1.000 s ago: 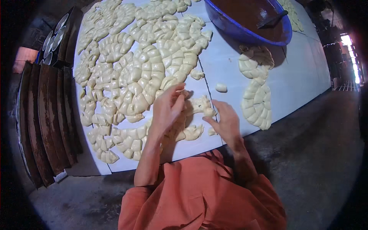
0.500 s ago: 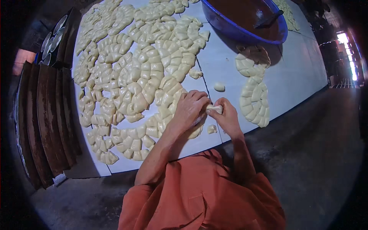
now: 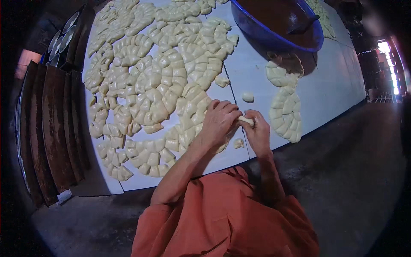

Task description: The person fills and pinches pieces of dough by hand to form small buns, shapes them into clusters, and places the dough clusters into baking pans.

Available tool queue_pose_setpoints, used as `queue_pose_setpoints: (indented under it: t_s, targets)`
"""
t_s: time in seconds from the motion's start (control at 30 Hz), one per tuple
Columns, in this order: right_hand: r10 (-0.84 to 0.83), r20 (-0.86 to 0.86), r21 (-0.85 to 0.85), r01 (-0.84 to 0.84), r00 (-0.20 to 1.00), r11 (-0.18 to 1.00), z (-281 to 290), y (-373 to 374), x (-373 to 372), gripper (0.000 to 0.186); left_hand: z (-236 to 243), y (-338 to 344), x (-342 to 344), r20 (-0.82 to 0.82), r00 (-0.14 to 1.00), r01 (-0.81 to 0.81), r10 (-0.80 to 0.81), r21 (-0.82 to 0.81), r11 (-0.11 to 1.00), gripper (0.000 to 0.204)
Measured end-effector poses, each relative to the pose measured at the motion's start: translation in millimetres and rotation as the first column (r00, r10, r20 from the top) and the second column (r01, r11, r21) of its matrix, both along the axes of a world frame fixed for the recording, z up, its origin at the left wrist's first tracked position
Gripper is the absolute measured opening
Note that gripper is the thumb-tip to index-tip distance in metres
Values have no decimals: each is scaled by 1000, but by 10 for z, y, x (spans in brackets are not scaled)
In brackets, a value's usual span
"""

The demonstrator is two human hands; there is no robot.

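A small pale piece of dough (image 3: 246, 121) stretches between my two hands, low over the near part of the white table (image 3: 252, 77). My right hand (image 3: 258, 133) pinches its right end between thumb and fingers. The fingers of my left hand (image 3: 220, 123) are curled at its left end; their tips are partly hidden. Just beyond the hands lies a loose dough lump (image 3: 248, 97), and a smaller bit of dough (image 3: 238, 143) rests near the table's front edge. Many cut dough pieces (image 3: 158, 79) lie closely packed across the left side, some under my left forearm.
A blue basin (image 3: 278, 38) of brown liquid stands at the far right, a dark-handled tool (image 3: 302, 25) in it. Below it lie more dough pieces (image 3: 286, 113) in curved rows. Dark brown metal trays (image 3: 53, 132) stand along the left edge, with round tins (image 3: 62, 40) behind.
The dough between my hands now looks longer and thinner. Both hands have shifted slightly right, and the view has moved a little too.
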State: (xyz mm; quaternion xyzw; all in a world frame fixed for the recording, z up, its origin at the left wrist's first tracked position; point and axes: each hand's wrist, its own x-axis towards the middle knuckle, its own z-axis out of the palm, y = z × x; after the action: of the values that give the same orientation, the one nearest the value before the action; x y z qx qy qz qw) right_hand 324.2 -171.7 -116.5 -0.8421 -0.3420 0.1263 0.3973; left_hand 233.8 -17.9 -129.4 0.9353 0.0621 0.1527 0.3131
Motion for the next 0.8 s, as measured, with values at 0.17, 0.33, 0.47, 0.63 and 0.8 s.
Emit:
queue_pose_setpoints:
  t_s: [0.17,0.33,0.47,0.63,0.8]
  targets:
    - [-36,-96,23,38,995,999,-34,-13,-61,18,-96,-59,60,99,994,-58,48,106,993,32]
    - [-116,-549,-58,101,828,993,-196,-200,18,14,-50,-61,30,63,990,120,-125,80,990,17]
    - [174,-827,334,217,535,917,-21,-307,51,9,38,-112,-8,3,995,98,-99,79,992,17]
    - [796,-479,877,234,370,419,514,-397,109,27,-101,-172,-40,-37,998,58,-54,122,991,46]
    - [388,-794,577,378,468,724,319,-215,395,29,165,-102,-81,-91,991,93,-98,-55,994,92]
